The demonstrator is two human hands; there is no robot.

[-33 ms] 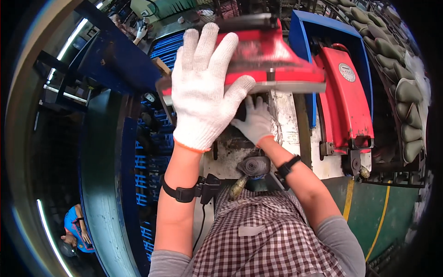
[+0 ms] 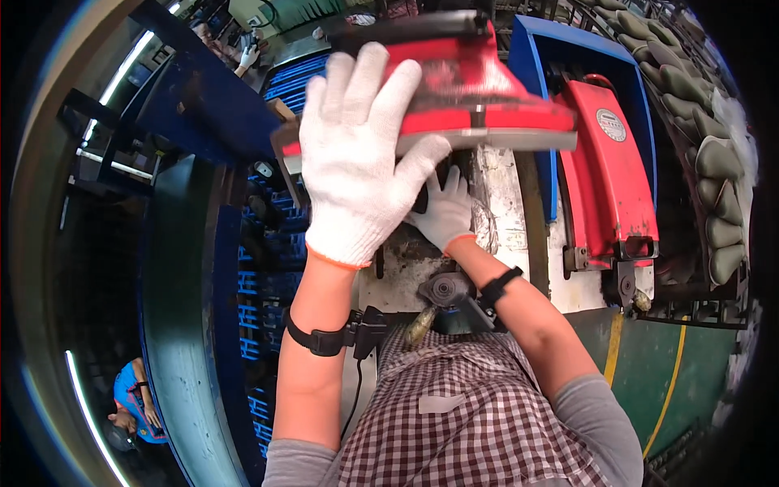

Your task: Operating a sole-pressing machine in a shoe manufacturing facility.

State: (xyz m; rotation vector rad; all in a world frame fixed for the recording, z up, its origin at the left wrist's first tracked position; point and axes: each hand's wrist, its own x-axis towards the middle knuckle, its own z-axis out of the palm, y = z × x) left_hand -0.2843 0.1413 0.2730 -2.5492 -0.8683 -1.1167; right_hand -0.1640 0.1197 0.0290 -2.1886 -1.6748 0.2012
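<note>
My left hand [image 2: 353, 154], in a white knit glove with an orange cuff edge, is open with its fingers spread. It overlaps the front edge of a raised red machine lid [image 2: 454, 89], which is blurred; whether the palm presses on it I cannot tell. Below the lid, my right hand [image 2: 446, 211], gloved the same way, reaches over the pale, worn machine base [image 2: 503, 203]. Its fingers are stretched and apart. Beside its thumb is something dark that I cannot make out, partly hidden by my left hand.
On the right, a second red machine [image 2: 608, 162] sits in a blue housing [image 2: 580, 45]. Grey-green curved pieces [image 2: 718, 162] fill a rack beyond it. A dark round knob [image 2: 445, 288] is close to my apron. A blue-framed conveyor [image 2: 191, 325] runs along the left, with a person [image 2: 134, 406] behind it.
The red lid has tipped slightly upward. My right hand has shifted a little to the left beneath it, while my left hand has barely moved.
</note>
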